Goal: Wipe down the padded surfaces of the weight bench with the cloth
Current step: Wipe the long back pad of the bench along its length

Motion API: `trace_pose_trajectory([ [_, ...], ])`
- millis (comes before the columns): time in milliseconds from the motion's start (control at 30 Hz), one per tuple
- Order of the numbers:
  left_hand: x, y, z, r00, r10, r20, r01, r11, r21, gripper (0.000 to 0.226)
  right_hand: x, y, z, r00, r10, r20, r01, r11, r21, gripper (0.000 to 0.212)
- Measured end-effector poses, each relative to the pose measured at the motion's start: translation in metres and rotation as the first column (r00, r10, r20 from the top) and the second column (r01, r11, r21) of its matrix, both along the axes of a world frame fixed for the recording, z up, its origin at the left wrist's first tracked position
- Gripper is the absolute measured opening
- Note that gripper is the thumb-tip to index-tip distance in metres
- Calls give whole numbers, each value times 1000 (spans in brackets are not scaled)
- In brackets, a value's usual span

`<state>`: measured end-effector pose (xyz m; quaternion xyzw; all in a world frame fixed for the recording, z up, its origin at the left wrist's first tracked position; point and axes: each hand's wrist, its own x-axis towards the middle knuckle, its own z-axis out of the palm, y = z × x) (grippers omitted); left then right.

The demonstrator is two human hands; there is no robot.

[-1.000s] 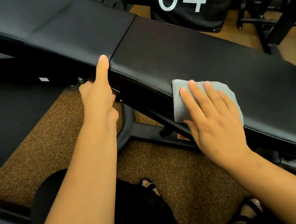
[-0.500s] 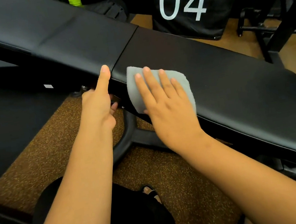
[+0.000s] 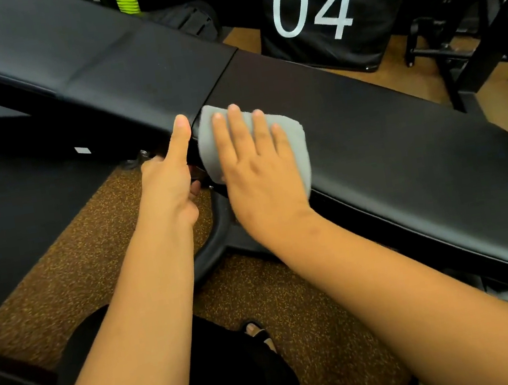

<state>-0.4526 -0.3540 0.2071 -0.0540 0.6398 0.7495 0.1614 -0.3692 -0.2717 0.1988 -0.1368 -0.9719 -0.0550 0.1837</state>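
I see my right hand [image 3: 259, 171] laid flat on the grey cloth [image 3: 300, 149], fingers straight and slightly spread, pressing it down onto the near edge of the seat pad [image 3: 402, 137] of the weight bench. The cloth sits at the left end of that pad, right against the seam [image 3: 218, 75] where the seat pad meets the back pad [image 3: 88, 62], and its lower part drapes over the pad's front edge. My left hand [image 3: 170, 185] is just beside it, on the other side of the seam: the thumb [image 3: 180, 137] points up along the front edge of the back pad and touches it, while the other fingers curl under the pad's edge; I cannot quite tell from this angle whether they grip the pad or only rest against the frame beneath. The two hands are close together, nearly touching at the seam. Under the bench a curved black frame tube [image 3: 220, 240] runs across the speckled brown floor [image 3: 68, 263]. Behind the bench stands a black box marked 04 [image 3: 317, 8]. A sandalled foot [image 3: 258, 331] shows below, between my forearms.
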Motion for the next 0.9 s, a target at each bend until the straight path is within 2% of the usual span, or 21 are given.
trace_pose_trajectory([
  [133,0,-2,1,1000,-11,5,11,1000,-5,41,-7,1,-2,999,33,-23,-32,999,23,70],
  [300,-6,-1,-5,999,-10,31,11,1000,-30,87,58,31,-26,999,14,-29,-12,998,67,81],
  [367,-8,-1,-8,999,-10,33,11,999,-31,92,93,45,-37,999,-37,-2,37,997,66,86],
  [467,-10,0,-9,999,-1,43,1,1000,-14,92,117,56,-46,996,-85,24,83,993,83,89],
  [600,-9,1,-8,999,6,49,-6,1000,-18,89,92,42,-37,992,-125,-14,125,991,36,81],
  [733,-7,0,-7,999,9,34,-8,999,-41,75,40,13,-14,999,-49,-20,49,999,15,66],
  [800,-6,-1,-6,1000,2,29,0,999,-50,67,22,4,-8,1000,-26,-15,26,1000,16,66],
  [900,-6,-3,-4,1000,-3,25,5,999,-52,66,19,6,-10,1000,3,-28,-2,999,35,65],
])
